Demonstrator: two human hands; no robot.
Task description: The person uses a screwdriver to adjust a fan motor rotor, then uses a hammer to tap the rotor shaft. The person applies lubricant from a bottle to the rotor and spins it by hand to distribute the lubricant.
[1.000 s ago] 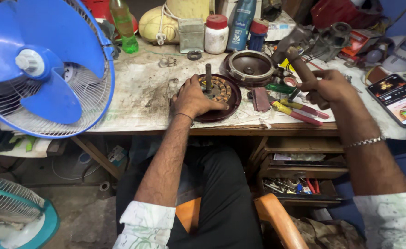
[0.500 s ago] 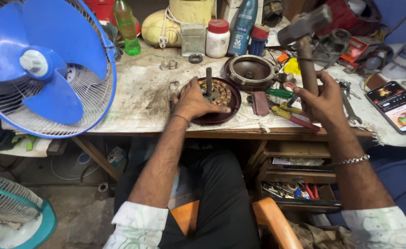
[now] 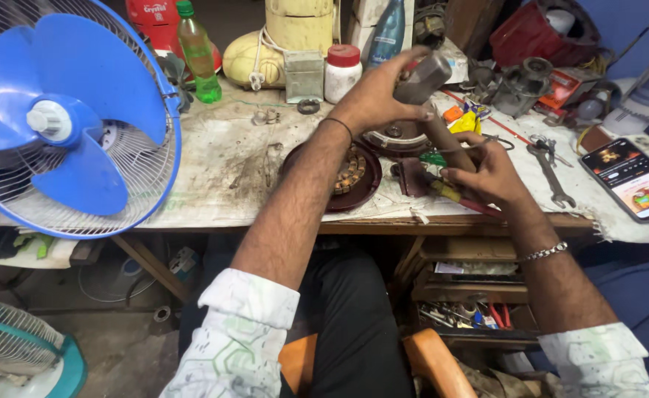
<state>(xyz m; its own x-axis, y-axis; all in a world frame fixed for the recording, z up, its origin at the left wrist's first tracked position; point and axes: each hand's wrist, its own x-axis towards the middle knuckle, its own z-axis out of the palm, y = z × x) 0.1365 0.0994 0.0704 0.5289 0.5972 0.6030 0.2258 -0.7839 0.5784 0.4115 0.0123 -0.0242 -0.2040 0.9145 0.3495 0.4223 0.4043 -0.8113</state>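
Head view. Held the hammer [image 3: 422,77] up over the workbench [image 3: 214,158], between the two hands and above the round dark dish [image 3: 361,188] with copper windings. Closed the left hand [image 3: 376,92] over the grey metal head, fingers curled round its top and thumb underneath. Wrapped the right hand [image 3: 486,173] low on the wooden shaft, fingers bent part-way round, thumb lying along it.

Judged best here: gripped firmly with both hands so head and shaft could not twist apart unnoticed; held the shaft in line with the head, not at a slant; worked clear of the dish below, since a slip would have dropped the weight onto the windings. Judged wise, too, to stay off the screwdrivers [image 3: 453,194] lying just under the right wrist and well away from the phone [image 3: 630,180] at the bench edge.

Hidden or unclear in the same view: covered most of the hammer head with the left palm, so could not tell how tight the head sat on the shaft. Blocked the nearer part of the dish with the left forearm. Could not make out the small parts behind the hands, near the white jar with a red lid [image 3: 341,72]. Cut off the blue fan [image 3: 67,118] at the left edge, and left the spanner [image 3: 549,173] plain to see, untouched.
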